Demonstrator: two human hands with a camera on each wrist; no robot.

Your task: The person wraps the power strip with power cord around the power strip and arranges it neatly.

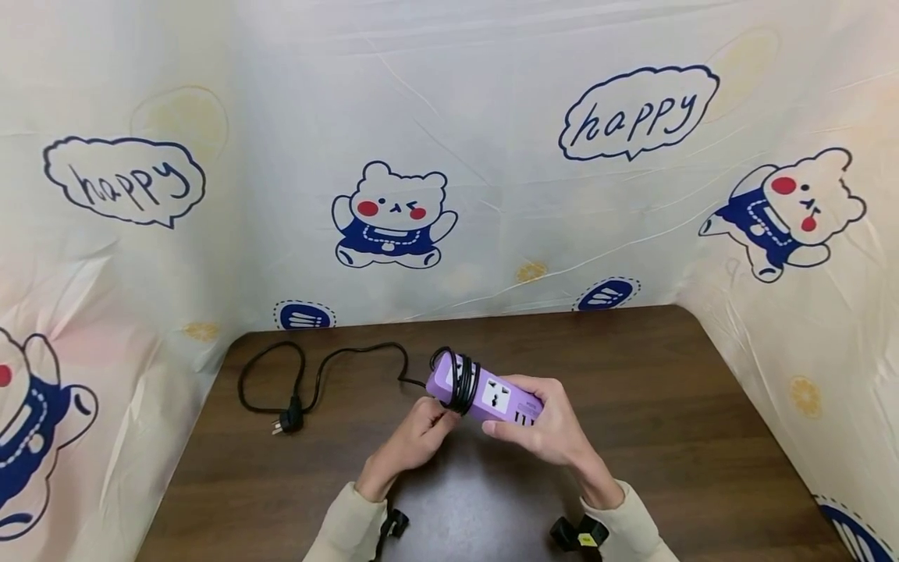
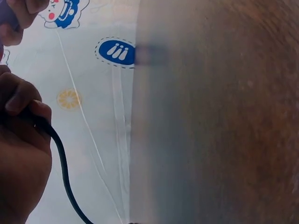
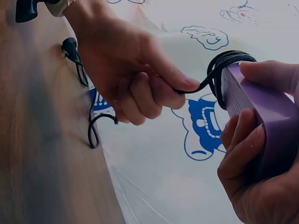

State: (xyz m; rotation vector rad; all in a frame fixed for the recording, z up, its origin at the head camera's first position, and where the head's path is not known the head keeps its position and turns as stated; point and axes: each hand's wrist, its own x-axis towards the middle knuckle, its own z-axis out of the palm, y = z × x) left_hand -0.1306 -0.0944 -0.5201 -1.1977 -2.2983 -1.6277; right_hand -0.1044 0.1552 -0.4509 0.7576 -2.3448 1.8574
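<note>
A purple power strip [image 1: 515,402] is held up over the table by my right hand [image 1: 556,425], thumb on its near side and fingers around the far side. Several turns of black cord [image 1: 463,384] wrap its left end. My left hand [image 1: 419,433] pinches the cord just below that end; in the right wrist view the left hand [image 3: 135,77] has curled fingers, and the cord runs from them to the coil. In the left wrist view a length of cord [image 2: 64,170] hangs from the left hand. The loose cord leads left to a black plug [image 1: 290,415].
The brown wooden table [image 1: 667,437] carries the plug and a loop of slack cord [image 1: 263,351] at its far left. A printed curtain [image 1: 506,195] with bears surrounds the table's back and sides. Black wrist devices [image 1: 580,534] sit at the cuffs.
</note>
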